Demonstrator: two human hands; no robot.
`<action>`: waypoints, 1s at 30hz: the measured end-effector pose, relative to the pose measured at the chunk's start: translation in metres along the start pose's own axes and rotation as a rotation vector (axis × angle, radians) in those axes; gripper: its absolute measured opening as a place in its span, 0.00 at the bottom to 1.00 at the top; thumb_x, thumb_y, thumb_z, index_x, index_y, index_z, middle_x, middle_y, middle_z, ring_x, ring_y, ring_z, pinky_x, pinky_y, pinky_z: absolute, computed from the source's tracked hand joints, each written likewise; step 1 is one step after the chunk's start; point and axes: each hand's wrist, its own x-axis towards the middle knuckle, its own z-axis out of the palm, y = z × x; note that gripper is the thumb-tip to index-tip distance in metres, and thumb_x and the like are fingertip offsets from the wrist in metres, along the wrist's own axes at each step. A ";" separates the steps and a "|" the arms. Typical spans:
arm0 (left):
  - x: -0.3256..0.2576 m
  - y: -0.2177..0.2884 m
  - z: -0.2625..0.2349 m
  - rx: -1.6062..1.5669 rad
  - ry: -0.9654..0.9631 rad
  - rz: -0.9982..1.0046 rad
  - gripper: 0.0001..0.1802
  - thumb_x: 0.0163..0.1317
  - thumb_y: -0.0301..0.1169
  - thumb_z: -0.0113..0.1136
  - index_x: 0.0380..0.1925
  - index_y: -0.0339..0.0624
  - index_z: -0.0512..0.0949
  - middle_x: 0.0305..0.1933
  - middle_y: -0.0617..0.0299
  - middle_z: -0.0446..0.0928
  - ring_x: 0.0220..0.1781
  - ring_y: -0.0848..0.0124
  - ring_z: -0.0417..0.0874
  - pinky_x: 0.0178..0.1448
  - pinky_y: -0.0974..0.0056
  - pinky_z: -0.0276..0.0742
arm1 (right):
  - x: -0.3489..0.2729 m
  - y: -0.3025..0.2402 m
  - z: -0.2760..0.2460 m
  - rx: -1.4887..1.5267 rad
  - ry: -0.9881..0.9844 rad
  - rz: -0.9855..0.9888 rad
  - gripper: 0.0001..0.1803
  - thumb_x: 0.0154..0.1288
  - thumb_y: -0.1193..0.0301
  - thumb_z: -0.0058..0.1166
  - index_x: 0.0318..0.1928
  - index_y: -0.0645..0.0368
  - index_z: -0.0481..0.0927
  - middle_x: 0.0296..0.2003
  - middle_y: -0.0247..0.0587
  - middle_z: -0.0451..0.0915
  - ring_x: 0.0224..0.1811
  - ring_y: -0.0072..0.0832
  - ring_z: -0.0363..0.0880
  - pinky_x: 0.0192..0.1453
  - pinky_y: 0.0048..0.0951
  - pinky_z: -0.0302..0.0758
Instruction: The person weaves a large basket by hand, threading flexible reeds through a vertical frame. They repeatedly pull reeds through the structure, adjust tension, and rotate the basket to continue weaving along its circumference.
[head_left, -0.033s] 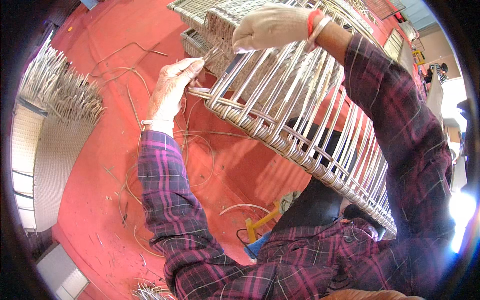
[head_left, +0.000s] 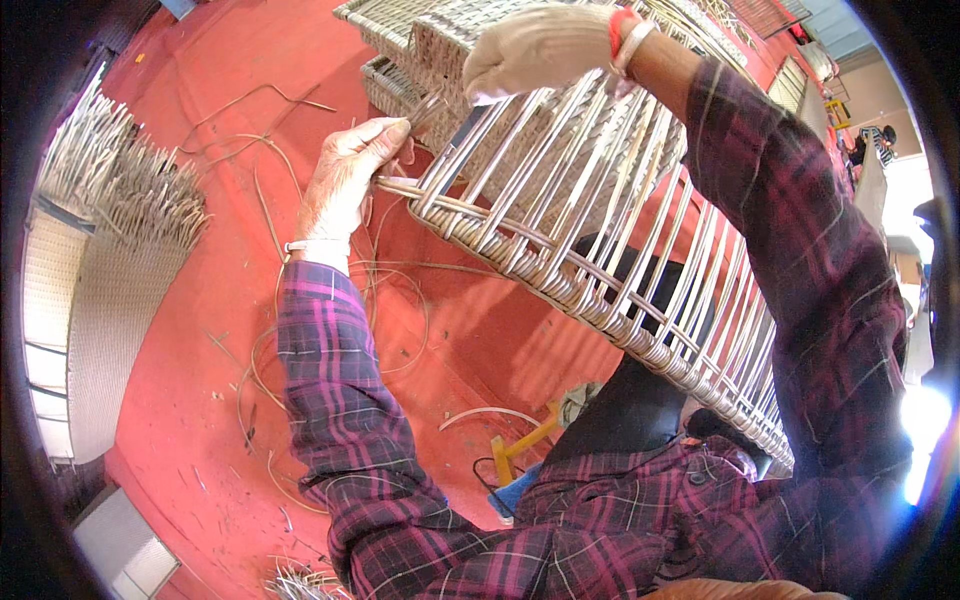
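Note:
A half-woven wicker panel [head_left: 600, 307] slants across my lap, with bare lengthwise stakes and a tightly wrapped near edge. At its left corner my left hand [head_left: 345, 175], ungloved, has thumb and fingers pinched together on a wicker strand [head_left: 430, 113] that sticks out past the fingertips. My right hand [head_left: 540, 52] wears a beige knitted glove and bends over the far side of the panel. Its fingers are pressed together and curl downward; their tips and whatever they grip are hidden. A red and a white band circle the right wrist.
Woven wicker pieces [head_left: 385, 25] are stacked beyond the panel. Loose strands [head_left: 265, 140] lie looped on the red floor [head_left: 230, 300]. At the left stands a woven piece with a bristling bundle of strand ends [head_left: 125, 175]. A yellow and blue object [head_left: 515, 455] lies near my leg.
My right wrist and forearm have shifted slightly, and the glove has tilted a little. The left hand has barely moved and keeps its pinch. The panel looks still.

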 end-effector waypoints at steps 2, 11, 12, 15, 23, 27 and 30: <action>0.000 -0.005 0.002 -0.121 -0.069 -0.003 0.15 0.67 0.40 0.60 0.41 0.38 0.83 0.31 0.71 0.78 0.26 0.82 0.72 0.32 0.76 0.71 | 0.023 0.015 0.003 0.061 -0.061 -0.179 0.17 0.68 0.61 0.48 0.38 0.64 0.80 0.26 0.42 0.79 0.29 0.33 0.75 0.39 0.37 0.72; -0.002 -0.027 0.001 -0.496 -0.061 -0.082 0.15 0.64 0.31 0.63 0.46 0.31 0.80 0.37 0.62 0.82 0.33 0.79 0.78 0.39 0.75 0.74 | 0.041 0.049 0.015 0.326 -0.056 -0.208 0.14 0.65 0.65 0.49 0.36 0.63 0.80 0.25 0.40 0.78 0.29 0.30 0.74 0.38 0.36 0.72; -0.002 -0.029 0.001 -0.480 -0.022 -0.096 0.15 0.64 0.30 0.62 0.47 0.30 0.80 0.38 0.61 0.82 0.35 0.78 0.80 0.41 0.74 0.75 | 0.039 0.047 0.014 0.334 -0.045 -0.207 0.13 0.65 0.65 0.49 0.36 0.63 0.80 0.25 0.40 0.78 0.28 0.29 0.74 0.37 0.35 0.72; 0.003 -0.036 0.003 -0.501 -0.072 -0.097 0.16 0.64 0.29 0.62 0.49 0.29 0.79 0.42 0.58 0.83 0.40 0.75 0.83 0.47 0.72 0.78 | 0.037 0.043 0.013 0.366 -0.013 -0.220 0.12 0.65 0.66 0.50 0.35 0.63 0.80 0.25 0.39 0.78 0.28 0.28 0.74 0.37 0.35 0.72; 0.014 -0.058 0.022 -0.817 -0.206 -0.043 0.14 0.66 0.28 0.59 0.48 0.32 0.79 0.38 0.58 0.83 0.39 0.71 0.84 0.43 0.69 0.81 | 0.027 0.035 0.020 0.416 0.148 -0.264 0.09 0.63 0.69 0.51 0.33 0.63 0.80 0.24 0.38 0.78 0.28 0.26 0.73 0.35 0.33 0.71; 0.022 -0.065 0.039 -0.978 -0.338 0.046 0.14 0.66 0.31 0.58 0.48 0.33 0.78 0.34 0.56 0.83 0.30 0.70 0.84 0.30 0.69 0.81 | 0.017 0.020 0.019 0.274 0.289 -0.205 0.07 0.58 0.71 0.55 0.34 0.59 0.82 0.27 0.38 0.81 0.29 0.26 0.77 0.37 0.32 0.73; 0.030 -0.058 0.043 -0.823 -0.199 -0.011 0.13 0.65 0.31 0.60 0.46 0.34 0.79 0.32 0.58 0.83 0.27 0.74 0.84 0.27 0.70 0.79 | 0.010 0.013 0.018 0.239 0.285 -0.122 0.09 0.58 0.71 0.54 0.37 0.59 0.83 0.31 0.39 0.83 0.32 0.28 0.79 0.40 0.32 0.75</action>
